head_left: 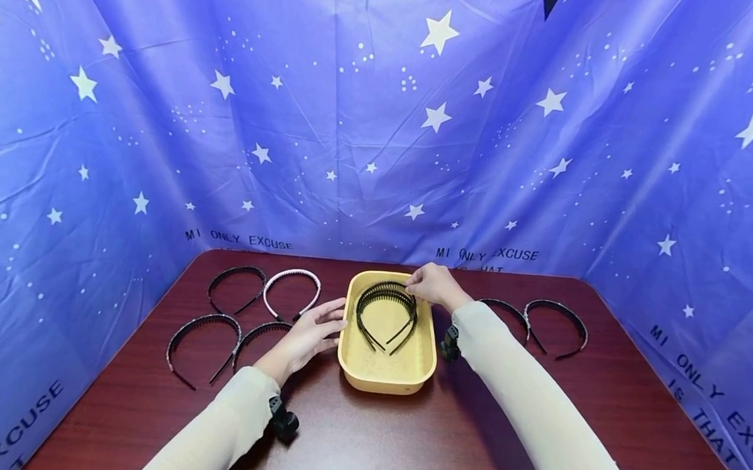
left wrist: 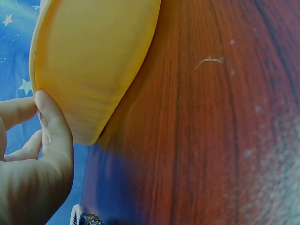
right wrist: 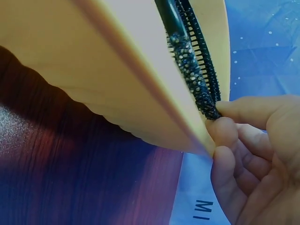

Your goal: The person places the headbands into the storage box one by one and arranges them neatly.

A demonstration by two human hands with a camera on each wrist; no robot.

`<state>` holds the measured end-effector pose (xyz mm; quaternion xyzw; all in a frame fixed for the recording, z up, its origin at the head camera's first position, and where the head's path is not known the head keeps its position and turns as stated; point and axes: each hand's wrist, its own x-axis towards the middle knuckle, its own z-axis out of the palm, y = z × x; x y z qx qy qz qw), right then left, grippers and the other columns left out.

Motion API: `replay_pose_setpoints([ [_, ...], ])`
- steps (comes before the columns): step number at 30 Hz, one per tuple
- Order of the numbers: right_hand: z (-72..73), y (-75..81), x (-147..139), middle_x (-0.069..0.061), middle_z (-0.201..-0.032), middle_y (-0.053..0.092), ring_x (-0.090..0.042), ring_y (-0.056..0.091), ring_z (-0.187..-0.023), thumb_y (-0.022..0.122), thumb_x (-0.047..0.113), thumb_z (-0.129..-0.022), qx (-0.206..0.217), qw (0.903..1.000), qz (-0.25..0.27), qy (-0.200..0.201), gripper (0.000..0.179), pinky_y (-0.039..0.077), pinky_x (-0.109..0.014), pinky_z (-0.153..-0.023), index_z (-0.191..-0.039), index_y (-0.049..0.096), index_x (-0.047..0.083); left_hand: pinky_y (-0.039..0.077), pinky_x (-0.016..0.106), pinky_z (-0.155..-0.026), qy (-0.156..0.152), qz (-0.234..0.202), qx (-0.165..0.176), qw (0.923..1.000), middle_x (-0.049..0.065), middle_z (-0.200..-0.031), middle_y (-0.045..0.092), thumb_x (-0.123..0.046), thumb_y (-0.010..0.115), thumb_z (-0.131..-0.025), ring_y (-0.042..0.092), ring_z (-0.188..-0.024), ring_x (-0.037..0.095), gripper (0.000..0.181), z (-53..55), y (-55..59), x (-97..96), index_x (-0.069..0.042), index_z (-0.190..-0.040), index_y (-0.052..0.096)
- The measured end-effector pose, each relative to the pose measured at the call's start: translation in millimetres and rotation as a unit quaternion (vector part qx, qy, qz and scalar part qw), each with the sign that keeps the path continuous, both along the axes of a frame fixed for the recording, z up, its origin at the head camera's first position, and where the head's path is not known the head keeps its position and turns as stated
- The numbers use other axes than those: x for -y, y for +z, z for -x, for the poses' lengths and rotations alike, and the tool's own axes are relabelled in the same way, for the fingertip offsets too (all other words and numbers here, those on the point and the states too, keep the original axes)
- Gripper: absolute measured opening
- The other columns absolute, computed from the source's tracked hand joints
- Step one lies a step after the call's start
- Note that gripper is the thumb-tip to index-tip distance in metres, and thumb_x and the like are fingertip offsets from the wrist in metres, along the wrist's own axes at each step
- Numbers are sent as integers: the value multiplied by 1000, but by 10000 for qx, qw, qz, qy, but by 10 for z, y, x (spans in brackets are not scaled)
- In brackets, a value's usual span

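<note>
A yellow plastic tray (head_left: pixel 370 384) stands mid-table with black toothed headbands (head_left: pixel 386 296) lying nested inside it, their open ends toward me. My right hand (head_left: pixel 438 285) is at the tray's far right corner and pinches a headband (right wrist: pixel 190 70) covered in dark glittery beads between thumb and forefinger. Its lower fingers touch the tray's rim in the right wrist view. At the tray's left side my left hand (head_left: pixel 305 340) holds the rim between thumb and finger, as the left wrist view (left wrist: pixel 51 136) shows.
Left of the tray lie a white headband (head_left: pixel 293 273) and several dark ones (head_left: pixel 205 320), one partly behind my left hand. Two more dark headbands (head_left: pixel 559 306) lie to the right, one partly hidden by my right sleeve. A blue star-patterned cloth (head_left: pixel 381 137) hangs around the table.
</note>
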<state>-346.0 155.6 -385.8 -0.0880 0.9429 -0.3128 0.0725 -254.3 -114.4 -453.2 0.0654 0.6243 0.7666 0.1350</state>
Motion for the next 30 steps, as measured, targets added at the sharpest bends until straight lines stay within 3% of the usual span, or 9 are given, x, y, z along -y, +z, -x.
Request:
replay_pose_setpoints([
  [5, 19, -23, 19, -6, -76, 70, -12, 57, -55, 74, 14, -90, -89, 9997, -224, 46, 15, 50, -26, -50, -102, 78, 7, 54, 35, -85, 56, 44, 39, 10000, 25, -139, 48, 0, 58, -98, 59, -109, 25, 58, -10, 21, 6, -1, -152, 37],
  [14, 38, 29, 5, -12, -113, 71, -18, 64, -76, 73, 14, -91, -315, 9968, -716, 165, 15, 55, -30, -64, -103, 78, 7, 55, 31, -81, 64, -58, 67, 9999, 23, -139, 49, 3, 58, -97, 58, -109, 24, 58, 46, 43, -18, -2, -152, 38],
  [25, 17, 25, 41, -4, -101, 73, -21, 59, -88, 73, 10, -89, -647, 9912, -1081, 401, 8, 51, -39, -87, -92, 80, 8, 55, 33, -84, 0, 59, 34, 10000, 26, -141, 46, 1, 57, -98, 58, -110, 25, 58, 44, 29, -8, 0, -153, 36],
  [30, 6, -6, 47, -6, -102, 74, -24, 64, -96, 74, 11, -88, -723, 9914, -1041, 335, 9, 52, -40, -89, -94, 80, 8, 55, 34, -85, 26, 70, 72, 9999, 26, -140, 47, 1, 57, -98, 59, -109, 24, 58, 35, 19, -6, 0, -153, 36],
])
